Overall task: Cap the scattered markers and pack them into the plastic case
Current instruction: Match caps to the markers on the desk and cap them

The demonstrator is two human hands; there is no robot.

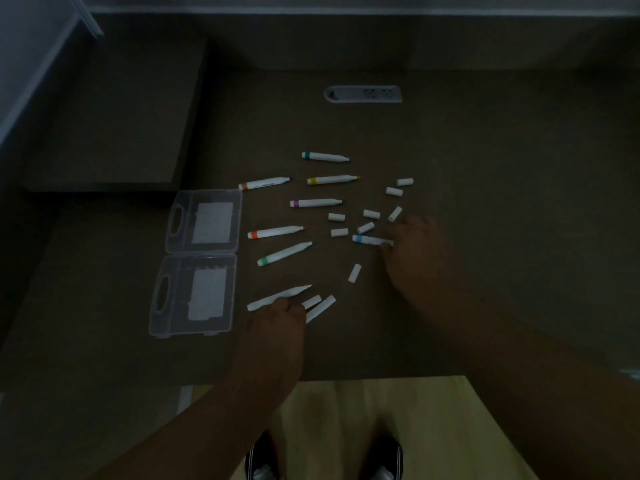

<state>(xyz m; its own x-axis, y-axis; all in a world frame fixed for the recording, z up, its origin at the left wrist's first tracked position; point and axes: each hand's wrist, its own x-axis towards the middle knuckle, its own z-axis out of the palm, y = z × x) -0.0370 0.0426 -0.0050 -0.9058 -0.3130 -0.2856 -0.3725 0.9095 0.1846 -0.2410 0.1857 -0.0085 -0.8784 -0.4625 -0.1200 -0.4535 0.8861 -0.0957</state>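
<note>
Head view, dim. Case [201, 261] lies open at left, no markers in it yet. Left hand [277, 317] pinches an uncapped marker [277, 297]; right hand [412, 244] fingers the blue-banded marker [370, 240], grip unclear. Loose caps [371, 213] between, within reach.

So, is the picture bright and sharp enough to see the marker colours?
Head view: very dim and underexposed, slightly soft; wide-angle bending at the edges. Colour bands still read on the markers, e.g. the orange one; the clear case looks faint.
</note>
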